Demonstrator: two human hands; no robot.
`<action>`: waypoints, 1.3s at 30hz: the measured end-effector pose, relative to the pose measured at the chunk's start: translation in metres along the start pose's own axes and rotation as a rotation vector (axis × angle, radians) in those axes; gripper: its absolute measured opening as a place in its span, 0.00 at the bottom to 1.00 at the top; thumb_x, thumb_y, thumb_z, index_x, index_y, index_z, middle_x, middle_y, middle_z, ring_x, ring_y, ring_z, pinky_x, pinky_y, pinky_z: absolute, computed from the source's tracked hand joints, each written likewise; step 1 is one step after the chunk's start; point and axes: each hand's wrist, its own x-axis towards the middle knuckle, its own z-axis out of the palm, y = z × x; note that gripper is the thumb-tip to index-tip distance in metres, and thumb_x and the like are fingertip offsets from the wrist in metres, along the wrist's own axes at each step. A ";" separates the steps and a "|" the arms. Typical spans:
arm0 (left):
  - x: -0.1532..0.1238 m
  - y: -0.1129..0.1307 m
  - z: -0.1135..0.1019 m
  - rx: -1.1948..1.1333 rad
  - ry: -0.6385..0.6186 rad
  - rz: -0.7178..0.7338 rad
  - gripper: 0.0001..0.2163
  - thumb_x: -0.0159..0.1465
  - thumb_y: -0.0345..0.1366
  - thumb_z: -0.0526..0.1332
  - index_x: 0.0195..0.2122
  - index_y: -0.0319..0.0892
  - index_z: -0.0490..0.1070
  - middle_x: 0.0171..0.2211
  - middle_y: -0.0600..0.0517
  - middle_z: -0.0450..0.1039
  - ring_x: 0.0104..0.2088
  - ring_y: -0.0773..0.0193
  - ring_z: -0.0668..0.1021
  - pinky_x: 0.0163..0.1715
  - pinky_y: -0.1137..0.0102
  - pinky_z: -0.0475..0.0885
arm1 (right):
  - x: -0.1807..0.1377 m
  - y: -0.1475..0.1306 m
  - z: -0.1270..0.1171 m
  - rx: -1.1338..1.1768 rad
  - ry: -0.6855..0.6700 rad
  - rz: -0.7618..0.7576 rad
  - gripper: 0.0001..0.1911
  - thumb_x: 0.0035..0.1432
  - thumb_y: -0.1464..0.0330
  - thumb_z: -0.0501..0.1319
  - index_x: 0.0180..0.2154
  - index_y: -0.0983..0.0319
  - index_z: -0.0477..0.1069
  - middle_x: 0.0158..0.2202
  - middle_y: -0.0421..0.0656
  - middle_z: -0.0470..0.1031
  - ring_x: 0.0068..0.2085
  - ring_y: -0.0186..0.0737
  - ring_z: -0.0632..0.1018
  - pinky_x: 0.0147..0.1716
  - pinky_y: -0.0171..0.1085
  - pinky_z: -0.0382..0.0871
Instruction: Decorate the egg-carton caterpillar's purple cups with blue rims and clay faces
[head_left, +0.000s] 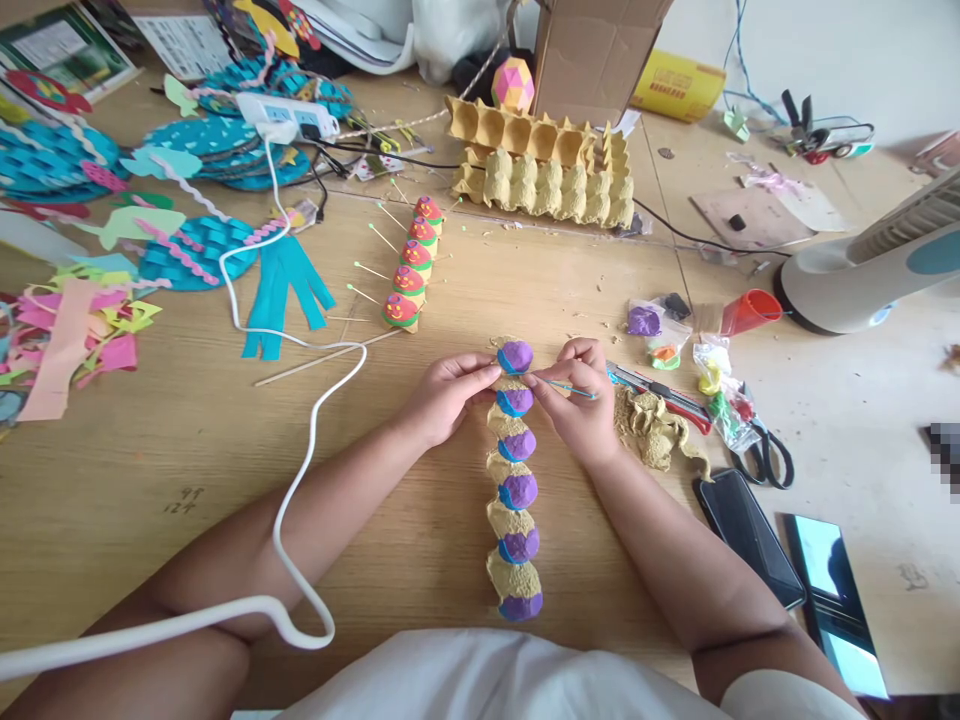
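A strip of tan egg carton runs lengthwise in front of me, its row of several bumps topped with purple and edged in blue. My left hand pinches the strip's far end from the left, thumb on top near the first bump. On the other side, my right hand is closed around a thin blue stick, fingertips touching the strip between the first two bumps. What the stick's tip touches is hidden by my fingers. Farther off stands a finished-looking caterpillar of red and green carton bumps, with pins sticking out.
Whole egg cartons lie at the back. A white cable crosses my left forearm. At right are a utility knife, carton scraps, scissors, bagged clay, two phones and a white fan base. Blue woven paper crafts crowd the left.
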 end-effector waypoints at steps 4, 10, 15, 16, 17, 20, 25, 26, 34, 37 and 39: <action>0.000 -0.001 -0.001 0.025 0.022 0.014 0.14 0.52 0.42 0.79 0.35 0.40 0.84 0.31 0.52 0.83 0.32 0.65 0.83 0.31 0.75 0.75 | 0.002 0.001 -0.001 0.069 -0.064 0.025 0.08 0.60 0.62 0.72 0.30 0.57 0.78 0.38 0.43 0.68 0.44 0.44 0.72 0.47 0.48 0.70; 0.000 0.000 0.000 0.056 0.012 0.013 0.15 0.53 0.43 0.78 0.36 0.40 0.83 0.33 0.50 0.84 0.32 0.64 0.83 0.35 0.72 0.76 | 0.002 0.000 -0.001 0.094 -0.054 0.019 0.06 0.59 0.66 0.73 0.30 0.57 0.78 0.39 0.42 0.67 0.43 0.43 0.72 0.47 0.46 0.69; -0.001 0.000 0.000 0.108 -0.018 0.043 0.13 0.55 0.43 0.77 0.36 0.40 0.83 0.34 0.50 0.85 0.33 0.65 0.82 0.40 0.70 0.76 | 0.000 -0.001 0.000 0.064 -0.030 0.028 0.07 0.58 0.67 0.73 0.29 0.57 0.78 0.38 0.42 0.68 0.42 0.42 0.72 0.45 0.46 0.69; -0.001 -0.001 -0.001 0.119 -0.021 0.054 0.13 0.55 0.44 0.77 0.36 0.40 0.83 0.34 0.50 0.85 0.33 0.64 0.82 0.40 0.69 0.76 | 0.000 -0.001 0.000 0.053 -0.027 0.031 0.07 0.58 0.66 0.73 0.29 0.57 0.78 0.38 0.42 0.68 0.41 0.42 0.72 0.45 0.46 0.69; -0.001 -0.001 -0.002 0.130 -0.021 0.064 0.13 0.56 0.44 0.76 0.36 0.40 0.83 0.34 0.50 0.85 0.34 0.64 0.82 0.41 0.69 0.76 | 0.000 -0.001 0.000 0.045 -0.025 0.033 0.08 0.58 0.66 0.73 0.29 0.57 0.78 0.38 0.42 0.68 0.41 0.42 0.72 0.44 0.46 0.69; 0.000 -0.004 -0.005 0.168 -0.013 0.087 0.13 0.58 0.44 0.75 0.38 0.41 0.84 0.36 0.50 0.85 0.35 0.64 0.82 0.41 0.69 0.76 | 0.000 -0.002 0.000 0.047 -0.029 0.028 0.08 0.59 0.65 0.72 0.28 0.57 0.77 0.37 0.42 0.68 0.41 0.43 0.72 0.44 0.46 0.69; 0.000 -0.009 -0.009 0.254 -0.014 0.149 0.11 0.60 0.44 0.74 0.39 0.42 0.84 0.39 0.50 0.84 0.40 0.63 0.82 0.43 0.70 0.75 | 0.001 -0.003 -0.001 0.082 -0.050 0.013 0.10 0.59 0.65 0.72 0.28 0.57 0.76 0.37 0.42 0.67 0.42 0.43 0.72 0.46 0.46 0.68; 0.001 -0.009 -0.009 0.262 -0.015 0.153 0.11 0.60 0.44 0.74 0.39 0.42 0.84 0.39 0.50 0.84 0.40 0.62 0.82 0.44 0.70 0.75 | 0.001 -0.003 -0.001 0.083 -0.050 0.016 0.09 0.59 0.65 0.72 0.28 0.58 0.76 0.37 0.42 0.67 0.42 0.42 0.72 0.46 0.46 0.68; -0.002 -0.007 -0.006 0.196 -0.022 0.098 0.11 0.60 0.43 0.74 0.38 0.42 0.84 0.38 0.50 0.85 0.38 0.63 0.83 0.43 0.70 0.75 | 0.001 -0.003 -0.001 0.097 -0.053 0.070 0.09 0.59 0.64 0.72 0.28 0.57 0.76 0.37 0.41 0.67 0.42 0.43 0.71 0.47 0.47 0.68; -0.001 -0.004 -0.004 0.098 -0.005 0.036 0.12 0.56 0.43 0.76 0.37 0.41 0.84 0.37 0.50 0.85 0.35 0.63 0.83 0.38 0.71 0.76 | 0.002 -0.001 -0.002 0.126 -0.065 0.098 0.10 0.59 0.62 0.72 0.28 0.57 0.76 0.37 0.41 0.67 0.42 0.43 0.72 0.49 0.47 0.69; 0.000 -0.002 -0.002 0.031 0.001 0.004 0.14 0.54 0.42 0.78 0.37 0.41 0.84 0.36 0.50 0.85 0.34 0.64 0.83 0.36 0.71 0.76 | 0.002 0.000 -0.003 0.146 -0.074 0.103 0.10 0.59 0.61 0.72 0.29 0.57 0.76 0.37 0.41 0.67 0.43 0.43 0.72 0.49 0.47 0.68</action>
